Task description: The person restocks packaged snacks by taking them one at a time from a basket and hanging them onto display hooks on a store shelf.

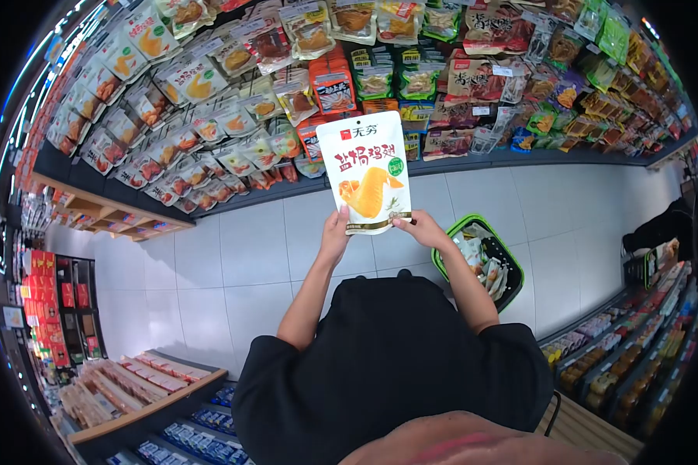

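Note:
Both of my hands hold up a white snack pouch [364,174] printed with a golden chicken wing and red lettering. My left hand [336,232] grips its lower left corner, thumb on the front. At the lower right corner, my right hand [424,230] pinches the pouch the same way. Most of my fingers are hidden behind it. The pouch is upright, its printed front facing me. On the floor by my right forearm stands a black shopping basket [512,267] with a green rim, and several white packets [473,248] lie in it.
Ahead, a long curved shelf carries hanging snack packets [202,81] in several rows. Grey tiles [256,260] cover the floor. Low shelves stand behind me on the left [202,380] and right [589,349]. A dark-clothed person [663,229] is at the far right.

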{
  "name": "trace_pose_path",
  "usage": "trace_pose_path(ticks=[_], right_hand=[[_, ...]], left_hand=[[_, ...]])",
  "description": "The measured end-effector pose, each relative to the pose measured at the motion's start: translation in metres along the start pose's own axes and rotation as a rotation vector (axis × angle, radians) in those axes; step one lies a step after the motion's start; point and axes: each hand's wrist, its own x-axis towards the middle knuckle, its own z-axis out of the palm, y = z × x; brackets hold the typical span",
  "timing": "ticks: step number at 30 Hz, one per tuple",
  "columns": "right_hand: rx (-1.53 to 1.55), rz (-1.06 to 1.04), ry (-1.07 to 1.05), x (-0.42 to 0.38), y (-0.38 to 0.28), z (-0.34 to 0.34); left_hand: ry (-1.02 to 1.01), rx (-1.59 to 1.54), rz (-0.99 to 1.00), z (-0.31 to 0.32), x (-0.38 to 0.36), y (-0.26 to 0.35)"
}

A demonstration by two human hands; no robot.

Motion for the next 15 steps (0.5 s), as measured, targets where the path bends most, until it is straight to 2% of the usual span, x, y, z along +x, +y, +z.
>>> trace_pose_path(ticks=[3,5,7,15], right_hand=[[-0.001,-0.019,0.0,0.0,-0.006,0.001],[0.065,-0.121,0.063,0.002,0.003,0.004],[0.053,-0.077,0.047,0.001,-0.002,0.003],[0.062,0.004,-0.005,-0.004,-0.011,0.001]], left_hand=[[0.036,0.0,0.024,0.006,0.0,0.004],[0.056,-0.008,0.021,0.005,-0.001,0.006],[-0.003,-0.005,-0.045,0.001,0.0,0.008],[-0.029,-0.116,-0.035,0.004,-0.002,0.01]])
